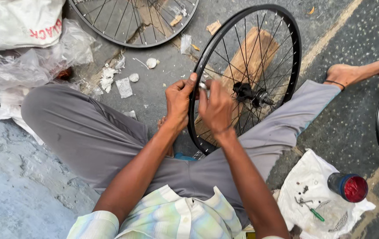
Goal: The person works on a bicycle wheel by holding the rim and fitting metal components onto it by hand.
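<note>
— Where's the wheel against the hands?

— The wheel (247, 75) stands upright between the knees, its black rim running right between the two hands. The left hand (178, 104) sits outside the rim, thumb pressed on its edge. The right hand (216, 108) is inside, among the spokes, its fingers (203, 95) pinched narrow on a small metal tool (203, 85) at the rim.

— And the left fingers?

— Curled close against the rim; whether they grip it fully I cannot tell.

— Room to move?

— Tight near the body: the grey trouser legs flank the wheel on both sides. To the right, on the floor, a white cloth (318, 177) with small parts, a green-handled screwdriver (317, 215) and a red-capped bottle (348, 186). Behind the wheel, a wooden block (260, 44). Farther off, a second wheel (132, 22) lies flat, with plastic bags (30, 62) to the left.
</note>
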